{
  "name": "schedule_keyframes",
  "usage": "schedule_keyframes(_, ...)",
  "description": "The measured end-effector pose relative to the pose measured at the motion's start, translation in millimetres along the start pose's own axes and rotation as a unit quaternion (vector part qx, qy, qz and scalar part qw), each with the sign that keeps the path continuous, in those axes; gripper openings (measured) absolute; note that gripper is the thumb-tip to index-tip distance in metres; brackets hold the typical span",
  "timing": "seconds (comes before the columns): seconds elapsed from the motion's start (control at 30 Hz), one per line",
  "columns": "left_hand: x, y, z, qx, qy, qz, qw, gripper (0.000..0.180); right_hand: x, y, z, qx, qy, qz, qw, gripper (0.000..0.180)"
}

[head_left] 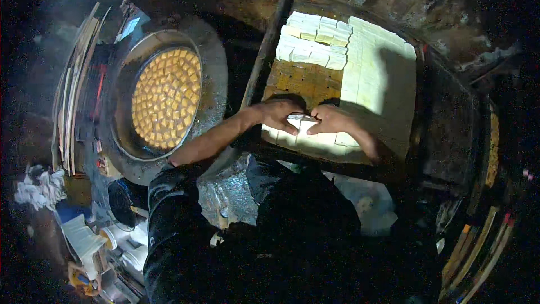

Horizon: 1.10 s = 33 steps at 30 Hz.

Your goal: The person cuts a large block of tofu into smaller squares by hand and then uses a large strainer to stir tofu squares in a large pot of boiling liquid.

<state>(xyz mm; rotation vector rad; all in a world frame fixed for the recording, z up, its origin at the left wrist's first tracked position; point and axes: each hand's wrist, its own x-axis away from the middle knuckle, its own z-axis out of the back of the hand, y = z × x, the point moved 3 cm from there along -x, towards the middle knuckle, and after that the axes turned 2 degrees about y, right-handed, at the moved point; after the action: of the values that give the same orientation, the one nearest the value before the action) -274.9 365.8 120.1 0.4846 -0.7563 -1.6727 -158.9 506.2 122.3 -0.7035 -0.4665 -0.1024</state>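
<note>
At the near edge of a wooden tray (256, 76), my left hand (279, 116) and my right hand (333, 120) close on white tofu blocks (302, 124) from either side. My thumbs lie on the near side, and most of my fingers are hidden behind the blocks. More cut tofu (323, 141) lies along the tray's near side, beside and below my hands. Farther off, stacked rows of tofu pieces (312, 45) stand at the far left of the tray. A large pale tofu slab (360, 70) covers its right part, partly in shadow. Between them shows a bare brown slatted base (301, 79).
To the left, a large round pan (121, 129) holds many golden-brown pieces (167, 98) in dark liquid. Long wooden sticks (79, 90) stand beyond it. White cloth (40, 187) and assorted containers (107, 237) lie at the lower left. More sticks (478, 247) lean at the lower right.
</note>
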Motion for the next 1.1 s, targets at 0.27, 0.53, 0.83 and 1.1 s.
schedule_keyframes(0.27, 9.4, 17.0, 0.9, 0.001, 0.027, -0.015, 1.0, 0.059, 12.1, -2.2, -5.8, -0.047, -0.004, 0.012, 0.999, 0.058)
schedule_keyframes(0.53, 24.2, 39.2, -1.2, -0.103, 0.07, 0.046, 0.991, 0.063, 51.0, -16.5, -26.9, 0.095, 0.153, 0.088, 0.98, 0.053)
schedule_keyframes(0.83, 37.7, 45.8, -23.3, -0.259, 0.142, 0.029, 0.955, 0.043, 58.8, -22.3, -43.3, 0.238, 0.21, 0.097, 0.943, 0.052)
schedule_keyframes(1.1, 20.8, 42.1, 24.8, -0.265, 0.204, 0.041, 0.942, 0.047, 36.2, -27.8, 9.2, 0.049, 0.218, 0.097, 0.97, 0.049)
